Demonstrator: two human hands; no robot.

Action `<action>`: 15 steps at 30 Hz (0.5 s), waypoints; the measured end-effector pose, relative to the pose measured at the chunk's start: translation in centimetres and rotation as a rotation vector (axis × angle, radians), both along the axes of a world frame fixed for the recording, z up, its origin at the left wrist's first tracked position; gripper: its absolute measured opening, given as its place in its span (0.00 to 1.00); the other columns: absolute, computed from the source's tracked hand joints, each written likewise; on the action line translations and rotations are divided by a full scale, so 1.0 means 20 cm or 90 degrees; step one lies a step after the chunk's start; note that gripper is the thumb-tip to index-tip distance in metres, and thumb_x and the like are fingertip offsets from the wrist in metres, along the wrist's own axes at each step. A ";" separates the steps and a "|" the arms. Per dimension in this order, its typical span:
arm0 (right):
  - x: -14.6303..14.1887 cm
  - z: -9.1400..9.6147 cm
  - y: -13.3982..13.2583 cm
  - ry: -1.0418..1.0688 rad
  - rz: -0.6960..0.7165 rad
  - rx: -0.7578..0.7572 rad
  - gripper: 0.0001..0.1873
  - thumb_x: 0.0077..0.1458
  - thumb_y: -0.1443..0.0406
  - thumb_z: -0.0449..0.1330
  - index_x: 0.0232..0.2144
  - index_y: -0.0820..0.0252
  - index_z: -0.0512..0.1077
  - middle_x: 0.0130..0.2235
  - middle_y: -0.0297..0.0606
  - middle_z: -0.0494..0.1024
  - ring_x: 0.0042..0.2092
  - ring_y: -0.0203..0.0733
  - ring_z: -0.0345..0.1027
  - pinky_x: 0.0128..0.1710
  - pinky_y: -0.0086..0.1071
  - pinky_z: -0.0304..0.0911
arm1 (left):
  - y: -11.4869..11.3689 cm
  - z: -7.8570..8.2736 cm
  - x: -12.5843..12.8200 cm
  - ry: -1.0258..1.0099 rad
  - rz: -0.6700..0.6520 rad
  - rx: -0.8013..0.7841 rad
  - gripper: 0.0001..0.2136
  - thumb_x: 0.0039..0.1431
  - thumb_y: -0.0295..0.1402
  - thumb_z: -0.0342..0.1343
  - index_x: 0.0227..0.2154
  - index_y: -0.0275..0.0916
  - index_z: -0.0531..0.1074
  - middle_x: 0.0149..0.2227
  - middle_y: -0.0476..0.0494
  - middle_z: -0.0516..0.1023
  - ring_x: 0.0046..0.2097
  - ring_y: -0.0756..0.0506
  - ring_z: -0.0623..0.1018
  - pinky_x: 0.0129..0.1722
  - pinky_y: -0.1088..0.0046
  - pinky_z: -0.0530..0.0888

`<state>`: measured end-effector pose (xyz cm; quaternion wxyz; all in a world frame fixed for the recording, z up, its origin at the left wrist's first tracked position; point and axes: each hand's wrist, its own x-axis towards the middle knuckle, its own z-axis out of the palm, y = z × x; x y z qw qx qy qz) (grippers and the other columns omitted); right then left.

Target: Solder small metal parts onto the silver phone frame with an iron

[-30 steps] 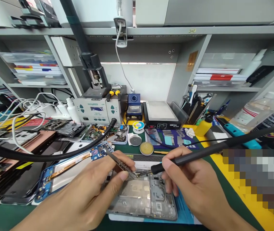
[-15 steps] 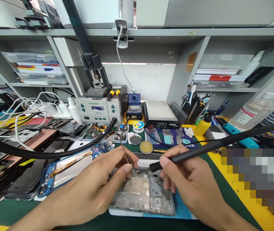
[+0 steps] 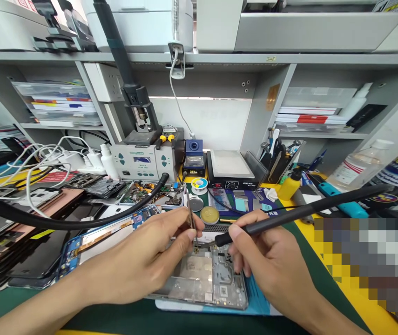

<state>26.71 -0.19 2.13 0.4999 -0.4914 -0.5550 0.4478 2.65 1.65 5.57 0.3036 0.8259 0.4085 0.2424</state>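
Note:
An opened phone frame (image 3: pixel 202 279) with its metal shields showing lies on the green mat in front of me. My left hand (image 3: pixel 143 260) pinches metal tweezers (image 3: pixel 191 218), held nearly upright with the tips on the top edge of the frame. My right hand (image 3: pixel 268 265) grips a black soldering iron (image 3: pixel 303 211) like a pen. Its tip meets the tweezer tips at the same spot on the frame.
A blue phone board (image 3: pixel 97 237) lies to the left under a black hose (image 3: pixel 62 223). Behind stand a hot-air station (image 3: pixel 143 160), a small blue solder station (image 3: pixel 193 158), a heating plate (image 3: pixel 232 170), a flux tin (image 3: pixel 209 215) and a yellow bottle (image 3: pixel 287 186). Stacked phones fill the left edge.
The tweezers have swung from a flat, leftward slant to almost upright. The view has dropped a little and both hands have shifted slightly left on the frame.

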 end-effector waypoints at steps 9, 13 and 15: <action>0.02 -0.01 0.00 -0.003 0.023 -0.008 0.19 0.72 0.48 0.68 0.37 0.54 0.75 0.27 0.30 0.77 0.25 0.39 0.72 0.25 0.29 0.66 | 0.00 0.01 0.02 -0.009 -0.015 0.031 0.13 0.84 0.39 0.43 0.48 0.44 0.73 0.36 0.51 0.78 0.34 0.48 0.75 0.36 0.72 0.73; 0.02 -0.02 0.00 -0.004 0.020 -0.013 0.19 0.72 0.48 0.69 0.37 0.53 0.75 0.27 0.30 0.78 0.25 0.38 0.72 0.25 0.29 0.66 | 0.00 0.00 0.01 -0.010 -0.021 0.031 0.13 0.84 0.37 0.44 0.49 0.44 0.74 0.34 0.52 0.77 0.33 0.48 0.74 0.36 0.72 0.72; 0.01 -0.01 0.00 -0.002 0.022 -0.014 0.19 0.72 0.47 0.69 0.37 0.53 0.74 0.27 0.30 0.77 0.25 0.38 0.72 0.25 0.29 0.66 | 0.01 0.00 0.01 -0.019 -0.021 0.026 0.13 0.84 0.37 0.45 0.49 0.45 0.75 0.36 0.52 0.78 0.34 0.48 0.75 0.37 0.72 0.73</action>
